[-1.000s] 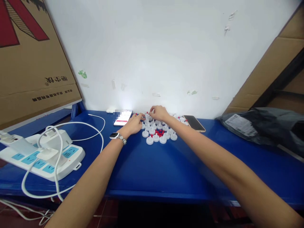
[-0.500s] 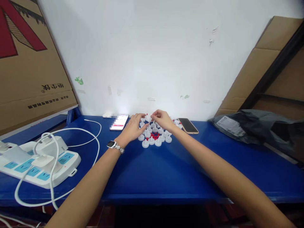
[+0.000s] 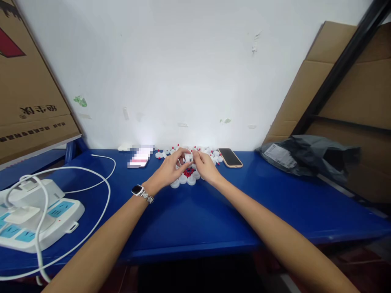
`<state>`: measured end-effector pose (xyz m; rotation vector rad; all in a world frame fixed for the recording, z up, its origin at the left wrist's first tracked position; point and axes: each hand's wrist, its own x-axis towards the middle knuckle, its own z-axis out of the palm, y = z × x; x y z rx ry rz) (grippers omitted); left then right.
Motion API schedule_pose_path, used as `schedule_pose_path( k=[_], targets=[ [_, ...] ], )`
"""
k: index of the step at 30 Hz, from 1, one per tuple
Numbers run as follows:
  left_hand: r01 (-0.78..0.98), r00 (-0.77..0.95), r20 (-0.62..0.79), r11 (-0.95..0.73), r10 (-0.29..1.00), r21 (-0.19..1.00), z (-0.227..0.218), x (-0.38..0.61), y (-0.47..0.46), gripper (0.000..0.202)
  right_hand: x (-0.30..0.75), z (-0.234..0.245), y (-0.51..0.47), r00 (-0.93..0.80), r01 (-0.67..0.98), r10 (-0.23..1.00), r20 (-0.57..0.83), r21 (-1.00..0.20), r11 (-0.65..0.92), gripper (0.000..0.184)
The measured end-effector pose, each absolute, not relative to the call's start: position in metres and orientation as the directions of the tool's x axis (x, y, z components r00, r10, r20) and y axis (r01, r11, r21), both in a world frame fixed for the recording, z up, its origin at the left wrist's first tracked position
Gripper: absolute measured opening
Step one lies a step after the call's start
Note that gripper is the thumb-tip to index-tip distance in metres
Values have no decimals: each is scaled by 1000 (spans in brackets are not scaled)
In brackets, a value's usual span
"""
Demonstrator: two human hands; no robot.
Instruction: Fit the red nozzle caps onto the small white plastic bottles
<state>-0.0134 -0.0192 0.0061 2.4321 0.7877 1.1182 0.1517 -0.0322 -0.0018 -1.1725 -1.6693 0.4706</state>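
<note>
My left hand (image 3: 171, 167) has its thumb and fingers closed around a white nozzle cap (image 3: 187, 157), held up over the pile. My right hand (image 3: 205, 167) meets it from the other side, fingertips pinched together at the cap; what they grip is hidden. Beneath and in front of both hands lie loose white nozzle caps (image 3: 191, 180), round with a short spout. Small red tips (image 3: 188, 172) are heaped among them. Behind the hands, by the wall, are several white caps with red tips on their spouts (image 3: 159, 154), some upright and some tipped over.
A lit phone (image 3: 142, 156) lies left of the pile and a dark-screened phone (image 3: 230, 158) right of it. A power strip (image 3: 69, 219) with plugs and looping white cable (image 3: 106, 195) occupies the left side. A grey plastic bag (image 3: 308, 156) lies right, near cardboard (image 3: 317, 61).
The view has swung to the right, so the table things appear farther left. My hands have come closer together, and my left fingers have closed on the white nozzle cap.
</note>
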Motion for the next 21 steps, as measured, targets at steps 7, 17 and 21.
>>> schedule_pose_path(
  k=[7, 17, 21],
  targets=[
    [142, 379, 474, -556, 795, 819, 8, -22, -3, 49, 162, 8, -34, 87, 509, 798, 597, -715, 479, 44],
    [467, 502, 454, -672, 736, 574, 1, -43, 9, 38, 172, -7, -26, -199, 686, 865, 460, -565, 458, 24],
    [474, 516, 449, -679, 730, 560, 0, -43, 8, 38, 162, -1, -25, -180, 499, 862, 473, -712, 495, 28]
  ],
)
